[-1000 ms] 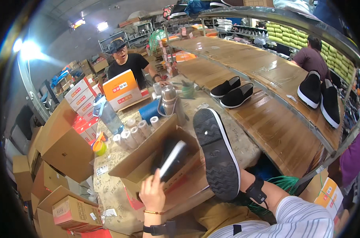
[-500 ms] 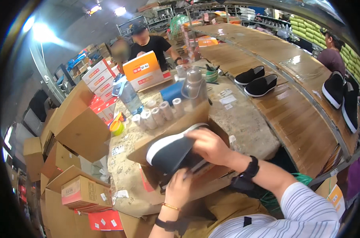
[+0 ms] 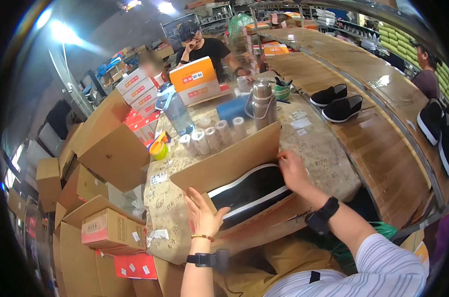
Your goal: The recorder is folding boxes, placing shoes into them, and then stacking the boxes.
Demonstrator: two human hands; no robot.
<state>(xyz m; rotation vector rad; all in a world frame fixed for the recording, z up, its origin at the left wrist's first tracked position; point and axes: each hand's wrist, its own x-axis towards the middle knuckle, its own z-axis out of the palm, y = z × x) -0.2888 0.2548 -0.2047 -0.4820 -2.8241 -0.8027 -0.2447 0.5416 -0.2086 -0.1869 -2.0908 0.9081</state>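
Observation:
Before me on the worktable lies a brown cardboard shoe box [image 3: 256, 219], its lid [image 3: 229, 154] raised on the far side. Inside rest black cloth shoes [image 3: 249, 190] with white sole edges, lying lengthwise. My left hand [image 3: 203, 215] is at the box's left end, thumb spread from the fingers, palm against the cardboard. At the right end, my right hand [image 3: 293, 172] has its fingers curled on the box's far corner, beside the lid's lower edge. Its fingertips are partly hidden.
White paper rolls [image 3: 212, 137], a water jug [image 3: 177, 109] and a metal flask [image 3: 261, 104] stand beyond the lid. Large open cartons [image 3: 113, 158] are on the left. Black shoes [image 3: 342, 108] sit on the wooden rack [image 3: 378, 148] at right. A co-worker [image 3: 212, 54] sits across the table behind an orange-and-white box [image 3: 195, 79].
The shoes, held tilted above the box before, now lie inside it. Both hands have let go of them and moved apart to the box's ends. The lid stands more fully in view.

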